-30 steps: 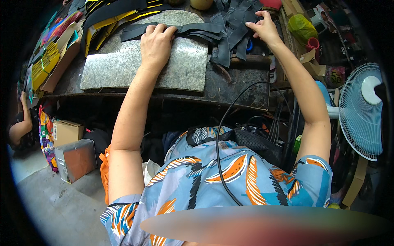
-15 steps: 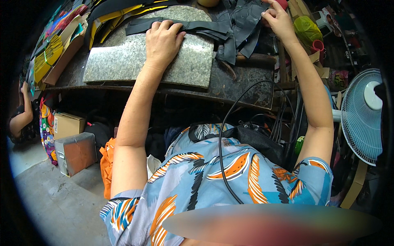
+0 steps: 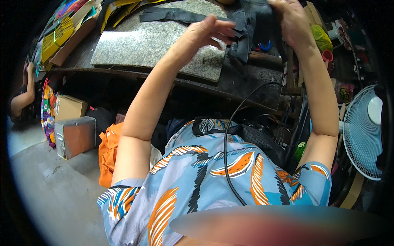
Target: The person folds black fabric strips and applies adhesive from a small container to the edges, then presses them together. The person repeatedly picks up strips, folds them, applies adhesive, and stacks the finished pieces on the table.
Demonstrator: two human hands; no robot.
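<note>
Dark grey-black strips (image 3: 176, 14) of thin flat material lie across a speckled grey stone slab (image 3: 123, 49) on a dark workbench. My left hand (image 3: 207, 32) hovers over the right part of the slab, fingers apart and slightly blurred, close to the loose ends of the strips. At the upper right, my right hand (image 3: 292, 24) pinches the edge of a wider black piece (image 3: 262, 24), which hangs between my hands above the pile. Its fingertips are partly cut off by the top of the view. A small blue curved object (image 3: 264, 46) shows beneath that piece.
Yellow-and-black sheets (image 3: 127, 10) lie behind the slab, and bundled yellow pieces (image 3: 57, 41) sit in a carton at far left. A white fan (image 3: 363, 131) stands at right. A black cable (image 3: 234, 110) loops before me. Another person's arm (image 3: 26, 90) shows at far left.
My left hand has lifted off the strips and moved right, its fingers spreading. My right hand now holds up a black piece from the pile. The whole view has shifted slightly.
</note>
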